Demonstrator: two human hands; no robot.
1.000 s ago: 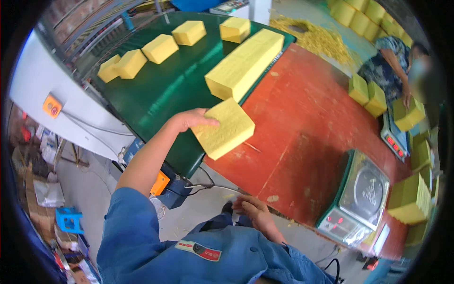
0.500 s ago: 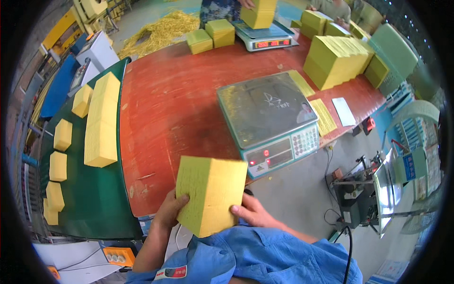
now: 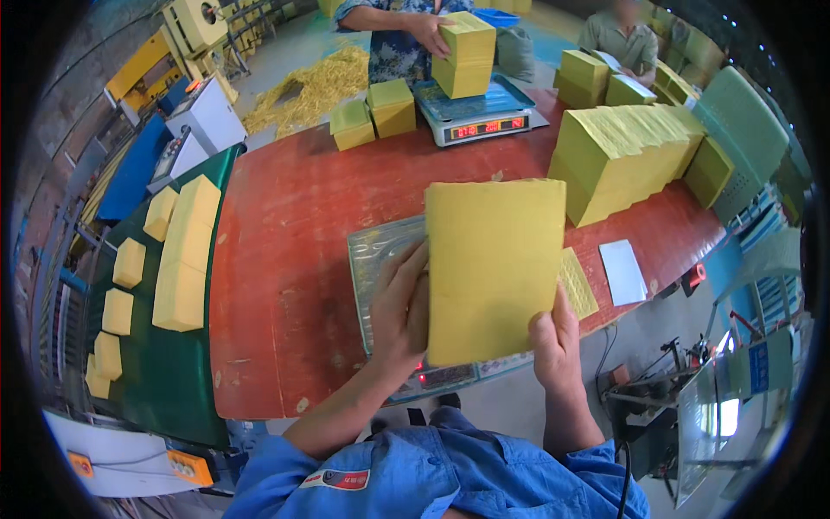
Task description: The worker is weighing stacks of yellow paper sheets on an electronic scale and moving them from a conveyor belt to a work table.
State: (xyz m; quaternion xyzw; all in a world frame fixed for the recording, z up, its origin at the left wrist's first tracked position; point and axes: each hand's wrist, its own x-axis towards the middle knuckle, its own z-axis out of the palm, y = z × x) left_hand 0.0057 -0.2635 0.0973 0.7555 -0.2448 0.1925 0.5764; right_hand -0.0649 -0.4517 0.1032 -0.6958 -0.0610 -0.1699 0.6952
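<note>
A thick block of stacked yellow paper (image 3: 497,272) is held up between both my hands, over the near side of the red table. My left hand (image 3: 400,303) presses along its left side, with some fingers hidden behind it. On the lower right edge my right hand (image 3: 556,342) grips with the thumb in front. Behind and below the block lies a flat-topped digital scale (image 3: 370,246), largely covered by the block and my left hand; whether the block touches it I cannot tell.
Yellow paper blocks (image 3: 183,259) line the green conveyor (image 3: 164,389) at left. Several more stacks (image 3: 614,164) stand at the table's right, near a white sheet (image 3: 622,272). Across the table (image 3: 285,277), a co-worker's hand (image 3: 430,35) holds a block on a second scale (image 3: 484,128). Another person sits behind.
Both hands have raised the paper block and carried it forward and right, from near my body to over the scale. Its broad face now shows. The view has also shifted.
</note>
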